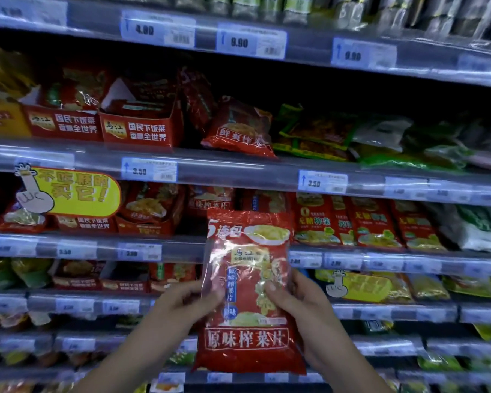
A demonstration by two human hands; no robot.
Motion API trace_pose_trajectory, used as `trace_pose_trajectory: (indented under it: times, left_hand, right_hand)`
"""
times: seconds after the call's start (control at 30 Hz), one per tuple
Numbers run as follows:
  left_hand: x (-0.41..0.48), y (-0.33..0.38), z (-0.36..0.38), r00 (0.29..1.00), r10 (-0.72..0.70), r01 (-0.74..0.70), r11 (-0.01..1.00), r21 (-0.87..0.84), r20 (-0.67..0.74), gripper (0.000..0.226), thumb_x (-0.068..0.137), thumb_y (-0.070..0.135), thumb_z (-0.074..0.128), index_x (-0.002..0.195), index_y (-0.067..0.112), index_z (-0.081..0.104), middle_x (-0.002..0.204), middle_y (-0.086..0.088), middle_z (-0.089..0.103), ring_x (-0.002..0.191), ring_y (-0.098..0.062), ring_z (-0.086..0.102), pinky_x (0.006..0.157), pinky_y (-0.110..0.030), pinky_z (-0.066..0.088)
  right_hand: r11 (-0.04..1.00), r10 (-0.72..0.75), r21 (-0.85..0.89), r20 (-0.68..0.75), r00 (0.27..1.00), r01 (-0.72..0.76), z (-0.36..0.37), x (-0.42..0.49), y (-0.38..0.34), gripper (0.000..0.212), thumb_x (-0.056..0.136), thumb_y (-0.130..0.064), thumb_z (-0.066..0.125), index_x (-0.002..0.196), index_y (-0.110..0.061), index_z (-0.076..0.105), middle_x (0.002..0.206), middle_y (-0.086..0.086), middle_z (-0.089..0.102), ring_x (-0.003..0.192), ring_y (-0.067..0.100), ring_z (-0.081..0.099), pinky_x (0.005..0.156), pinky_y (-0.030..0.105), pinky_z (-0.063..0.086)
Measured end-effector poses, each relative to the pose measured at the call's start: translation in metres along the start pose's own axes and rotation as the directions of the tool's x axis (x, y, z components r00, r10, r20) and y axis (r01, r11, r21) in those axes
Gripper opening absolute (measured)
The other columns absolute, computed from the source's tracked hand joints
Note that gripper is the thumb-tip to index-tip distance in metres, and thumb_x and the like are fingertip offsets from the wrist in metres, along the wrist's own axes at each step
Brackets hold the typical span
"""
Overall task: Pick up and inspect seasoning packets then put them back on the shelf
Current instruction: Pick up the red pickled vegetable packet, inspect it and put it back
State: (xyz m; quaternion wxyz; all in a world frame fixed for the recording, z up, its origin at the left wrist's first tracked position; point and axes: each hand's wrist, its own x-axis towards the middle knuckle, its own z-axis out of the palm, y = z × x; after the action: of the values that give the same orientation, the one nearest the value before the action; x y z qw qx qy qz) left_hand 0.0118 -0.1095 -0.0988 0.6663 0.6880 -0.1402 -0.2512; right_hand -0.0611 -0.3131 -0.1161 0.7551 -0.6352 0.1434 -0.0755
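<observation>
A large red packet [247, 321] with a clear window and white Chinese lettering is held upright in front of the shelves, its printed face toward me. My left hand [182, 304] grips its left edge at mid-height, thumb on the front. My right hand [298, 302] grips the right edge, thumb pressed on the front and fingers behind. The packet hangs clear of the shelf, in front of the third shelf rail [182, 251].
Several shelf levels run across the view with price tags on their rails [150, 170]. Red display boxes [139, 129] and more red packets [238, 129] fill the upper rows. Green packets [323, 134] lie at right. A yellow promo sign [77, 191] hangs at left.
</observation>
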Motion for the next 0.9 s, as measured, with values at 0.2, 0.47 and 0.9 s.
trace_pose_trajectory:
  times: [0.2,0.47,0.9]
  left_hand:
    - [0.022,0.034,0.005,0.972,0.141,-0.153,0.987,-0.049,-0.186,0.029,0.074,0.036,0.08,0.1,0.026,0.073,0.097,0.005,0.081,0.092,-0.022,0.077,0.079,-0.036,0.058]
    - [0.023,0.031,0.026,0.925,0.203,-0.207,0.978,0.023,-0.322,0.008,0.086,0.017,0.076,0.088,0.009,0.077,0.087,-0.013,0.08,0.075,-0.031,0.077,0.07,-0.041,0.062]
    - [0.005,0.041,0.009,0.998,0.029,-0.037,0.99,-0.139,-0.063,0.032,0.085,0.028,0.062,0.089,-0.004,0.069,0.079,-0.016,0.075,0.068,-0.026,0.073,0.062,-0.034,0.063]
  right_hand:
    - [0.999,-0.011,-0.051,0.113,0.994,0.016,-0.008,-0.012,0.006,0.049,0.078,-0.034,0.085,0.122,-0.025,0.067,0.119,0.002,0.077,0.112,0.025,0.073,0.103,0.053,0.052]
    - [0.993,0.003,-0.121,0.178,0.984,0.019,-0.012,-0.019,0.005,0.05,0.067,-0.03,0.084,0.114,-0.021,0.068,0.104,0.0,0.081,0.096,0.022,0.078,0.09,0.047,0.06]
    - [0.988,0.007,-0.147,0.312,0.95,0.041,-0.049,-0.017,0.003,0.067,0.057,-0.046,0.092,0.113,-0.018,0.071,0.108,0.008,0.08,0.1,0.029,0.076,0.093,0.054,0.055]
